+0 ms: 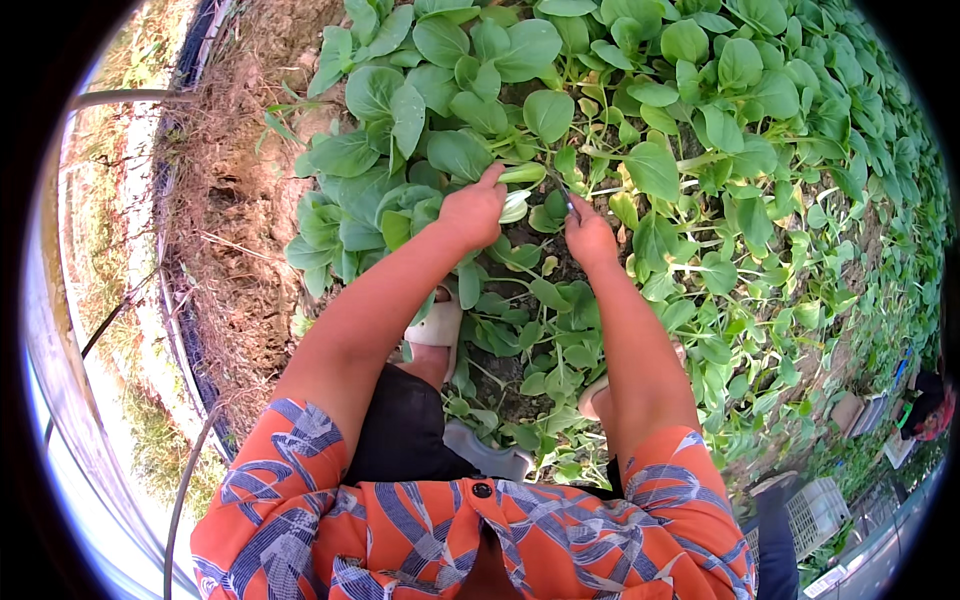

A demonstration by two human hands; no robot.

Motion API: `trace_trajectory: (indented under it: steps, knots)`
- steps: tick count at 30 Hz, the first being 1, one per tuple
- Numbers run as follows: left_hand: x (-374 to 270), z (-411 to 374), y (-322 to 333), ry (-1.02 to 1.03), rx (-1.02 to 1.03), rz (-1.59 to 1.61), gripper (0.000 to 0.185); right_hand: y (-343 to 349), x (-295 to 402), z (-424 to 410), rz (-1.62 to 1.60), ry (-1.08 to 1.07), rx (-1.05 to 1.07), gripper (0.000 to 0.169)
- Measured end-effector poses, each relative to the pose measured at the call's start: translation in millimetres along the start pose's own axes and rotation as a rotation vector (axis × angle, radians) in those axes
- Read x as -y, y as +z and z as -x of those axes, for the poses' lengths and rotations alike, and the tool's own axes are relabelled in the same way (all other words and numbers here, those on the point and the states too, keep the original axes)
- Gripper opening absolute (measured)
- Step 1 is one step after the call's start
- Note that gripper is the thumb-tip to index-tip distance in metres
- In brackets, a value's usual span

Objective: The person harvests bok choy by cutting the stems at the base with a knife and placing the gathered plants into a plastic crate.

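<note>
My left hand (474, 208) is closed around leafy greens that look like bok choy. One pale green stalk base (523, 173) sticks out past the fingers, and a whiter cut base (515, 207) shows just below it. Broad green leaves (459, 155) spread to the left of that hand. To the right, my right hand (590, 234) grips a small knife (564, 193), its thin blade slanting up and left towards the stalks. The handle is mostly hidden in the fist. Low bok choy plants (551, 292) grow beneath both hands.
Dense greens (780, 97) fill the upper right. Bare soil (232, 195) borders the bed on the left. A grey plastic stool (487, 450) is beneath me, near my sandal (436, 326). At lower right are a pale plastic crate (817, 514) and another person (930, 412).
</note>
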State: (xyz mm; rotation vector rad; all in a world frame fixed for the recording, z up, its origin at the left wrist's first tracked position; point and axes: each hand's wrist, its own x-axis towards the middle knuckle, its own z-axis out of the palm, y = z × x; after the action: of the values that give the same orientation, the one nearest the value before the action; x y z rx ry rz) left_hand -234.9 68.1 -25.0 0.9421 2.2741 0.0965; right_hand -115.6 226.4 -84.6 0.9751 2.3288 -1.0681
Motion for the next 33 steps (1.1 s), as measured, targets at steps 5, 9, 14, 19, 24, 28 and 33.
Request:
trace_trajectory:
  steps: [5,9,14,19,24,28,33]
  knots:
    - [7,1,3,0.003,-0.011,0.038,0.037,6,7,0,-0.111,0.054,0.014,0.040]
    - [13,4,6,0.014,0.013,0.051,0.040,1,24,1,-0.041,0.099,0.048,0.040]
    - [18,3,3,0.037,-0.023,0.068,0.041,9,6,3,-0.057,0.072,0.085,0.040]
    - [12,22,-11,0.158,-0.054,0.122,0.041,15,-14,20,-0.246,0.004,-0.083,0.043]
    - [-14,55,-47,0.337,-0.045,0.322,0.055,-54,16,29,-1.080,-0.107,-0.071,0.053]
    - [-26,64,-65,0.378,-0.142,0.606,0.064,-107,60,39,-1.181,-0.274,-0.014,0.056]
    - [-22,74,-133,0.070,0.289,1.435,0.067,-159,89,50,-0.768,-0.302,-0.259,0.061]
